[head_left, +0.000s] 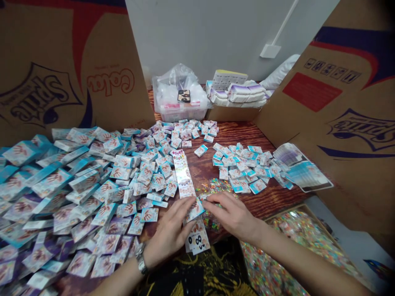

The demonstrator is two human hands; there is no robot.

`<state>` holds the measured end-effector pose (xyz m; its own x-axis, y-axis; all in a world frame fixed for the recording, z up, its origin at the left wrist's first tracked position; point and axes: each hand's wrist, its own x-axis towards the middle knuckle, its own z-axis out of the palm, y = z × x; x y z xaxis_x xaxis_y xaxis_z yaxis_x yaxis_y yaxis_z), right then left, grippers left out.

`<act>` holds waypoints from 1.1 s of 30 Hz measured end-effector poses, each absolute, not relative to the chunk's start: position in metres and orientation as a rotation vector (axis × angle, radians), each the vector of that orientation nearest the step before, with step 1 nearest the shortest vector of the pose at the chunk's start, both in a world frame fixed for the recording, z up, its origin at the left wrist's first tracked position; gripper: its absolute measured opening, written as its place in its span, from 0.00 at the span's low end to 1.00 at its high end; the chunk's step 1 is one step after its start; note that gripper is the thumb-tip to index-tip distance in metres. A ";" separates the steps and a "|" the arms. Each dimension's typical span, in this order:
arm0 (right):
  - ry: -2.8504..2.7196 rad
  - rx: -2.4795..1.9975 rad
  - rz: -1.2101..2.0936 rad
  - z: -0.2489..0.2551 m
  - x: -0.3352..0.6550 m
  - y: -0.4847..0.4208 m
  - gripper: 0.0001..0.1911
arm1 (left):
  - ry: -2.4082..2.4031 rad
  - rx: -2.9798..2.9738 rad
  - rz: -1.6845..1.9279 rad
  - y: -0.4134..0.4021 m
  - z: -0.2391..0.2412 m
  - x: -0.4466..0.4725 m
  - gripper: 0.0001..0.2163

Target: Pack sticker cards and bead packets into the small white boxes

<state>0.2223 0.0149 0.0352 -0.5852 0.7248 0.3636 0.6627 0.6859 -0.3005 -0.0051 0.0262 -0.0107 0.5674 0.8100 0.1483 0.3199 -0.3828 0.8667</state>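
- As far as can be told from the head view, grips a small printed box in the left hand, just above a strip of sticker sheets.
- Has the right hand at the right end of that box, fingertips apparently touching; cannot tell whether pinching or only pressing. Looks partway through handling this one, by judgement.
- Shows a great heap of formed boxes over the left of the table, reaching back toward a clear plastic tub. Seems shaped and mostly closed; cannot tell filled boxes from unfilled.
- Shows also a smaller pile of boxes right of centre, with a single box lying apart, between pile and heap.
- Suggests plenty left to use: colourful packets beside the right hand, many more in an open carton at lower right, loose sticker pieces below the left hand, and a fan of flat printed pieces beyond the smaller pile.
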 end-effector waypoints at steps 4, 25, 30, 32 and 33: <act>-2.082 -1.265 0.598 0.029 0.209 0.012 0.09 | 0.968 2.058 0.712 0.023 -0.019 -0.001 0.29; -1.995 -1.227 0.695 0.015 0.195 0.014 0.14 | 1.061 2.222 0.762 0.021 -0.024 0.006 0.29; -1.635 -1.403 0.957 0.003 0.186 0.013 0.08 | 1.086 2.265 0.768 0.020 -0.026 0.010 0.30; -1.593 -1.408 0.986 0.001 0.185 0.012 0.06 | 1.095 2.270 0.767 0.020 -0.027 0.011 0.30; -1.623 -1.405 0.973 0.002 0.184 0.011 0.05 | 1.091 2.273 0.769 0.020 -0.027 0.011 0.30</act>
